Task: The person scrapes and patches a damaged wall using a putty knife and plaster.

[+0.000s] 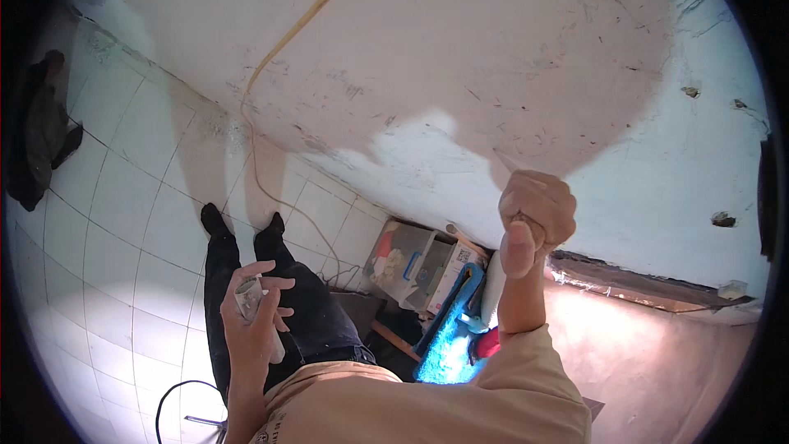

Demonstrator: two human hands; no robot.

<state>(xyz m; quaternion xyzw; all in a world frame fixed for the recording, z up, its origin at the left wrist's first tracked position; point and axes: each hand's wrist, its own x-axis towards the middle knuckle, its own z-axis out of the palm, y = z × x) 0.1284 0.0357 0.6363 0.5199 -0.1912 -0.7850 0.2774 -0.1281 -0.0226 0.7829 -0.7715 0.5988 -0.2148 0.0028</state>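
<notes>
My left hand is raised in front of my legs, its fingers curled around a small whitish container with something grey at its top. What kind of container it is, I cannot make out. My right hand is a closed fist held up before the wall, thumb toward me. From its far side sticks a thin, pale, blade-like tool, tip pointing up and left; its handle is hidden in the fist. Behind it rises the scuffed white wall, marked with dark scratches and crossed by my shadow.
A yellowish cable runs down the wall to the white tiled floor. Below my right arm stand a clear plastic drawer box and a blue fluffy cloth. Dark clothing lies far left. A recessed ledge cuts the wall at right.
</notes>
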